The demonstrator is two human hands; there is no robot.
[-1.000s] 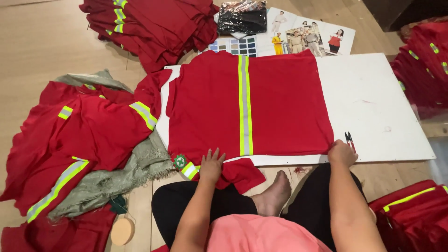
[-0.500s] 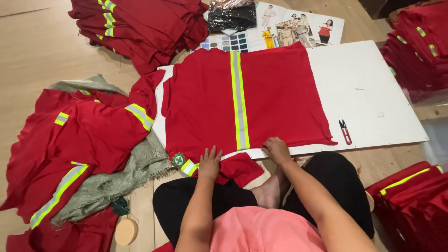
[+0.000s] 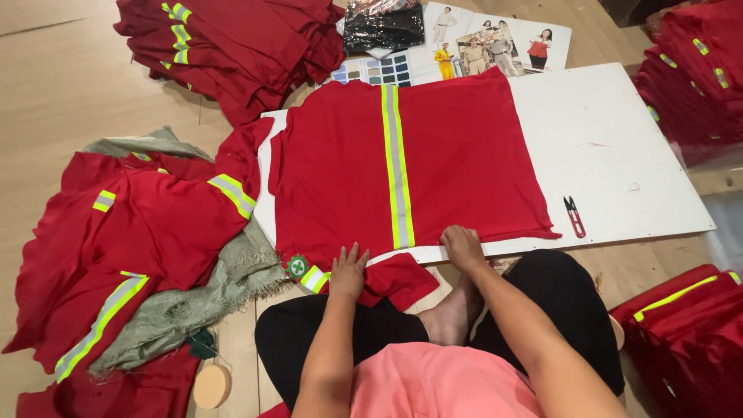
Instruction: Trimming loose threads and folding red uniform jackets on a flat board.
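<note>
A red work shirt (image 3: 348, 162) with a yellow and grey reflective stripe (image 3: 397, 162) down its middle lies spread flat on a white board (image 3: 619, 155) that rests on the wooden floor (image 3: 54, 85). The person sits cross-legged at the near edge of the board. The left hand (image 3: 350, 271) lies flat, fingers spread, on a red sleeve (image 3: 391, 280) that hangs off the board's near edge, just beside a green round badge (image 3: 296, 267) and a short reflective cuff band (image 3: 313, 279). It presses down rather than grasps. The right hand (image 3: 463, 246) rests with fingers curled on the shirt's lower hem, right at the foot of the stripe; whether it pinches the cloth cannot be told.

A small pair of red-handled thread snips (image 3: 573, 216) lies on the bare board to the right, well apart from both hands. To the left, a heap of red shirts (image 3: 147, 232) lies over a grey-green sack (image 3: 232, 286). Another pile of red garments (image 3: 240, 35) sits beyond the board, beside a fabric colour swatch card (image 3: 373, 71) and printed sheets showing people in uniforms (image 3: 495, 39). Folded red shirts (image 3: 689, 325) are stacked at the right.
</note>
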